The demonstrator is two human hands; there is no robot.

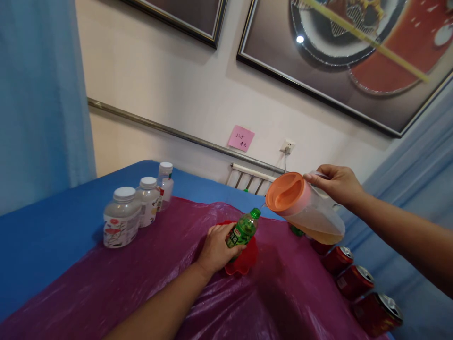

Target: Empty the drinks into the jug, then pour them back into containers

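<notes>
Left hand: my left hand [216, 249] is closed around the lower part of a small green bottle [243, 230]; the grip is wrapped on its label area.
Green bottle: it stands a little tilted, with its neck leaning toward the pitcher, inside a red bowl [244, 262] near the middle of the tabletop [42, 236]. I cannot tell for sure if the cap is on or off.
Right hand: my right hand [336, 184] is closed on the handle of a clear pitcher [307, 210]; the grip is at the top back of it.
Pitcher: it has an orange lid and is tipped strongly toward the green bottle. I see pale yellowish liquid inside, and the spout is just beside the bottle's top.
Cover: a purple plastic sheet [141, 283] lies over the blue tabletop, under the red bowl.
Left edge: I see 3 pale bottles with white caps [122, 217] in a row, well apart from my left hand, near the far left corner.
Right edge: I count 3 red cans [354, 281] lying in a line along the right edge, below the pitcher.
Behind: a pink note [241, 138] is on the wall, beyond the far edge.
</notes>
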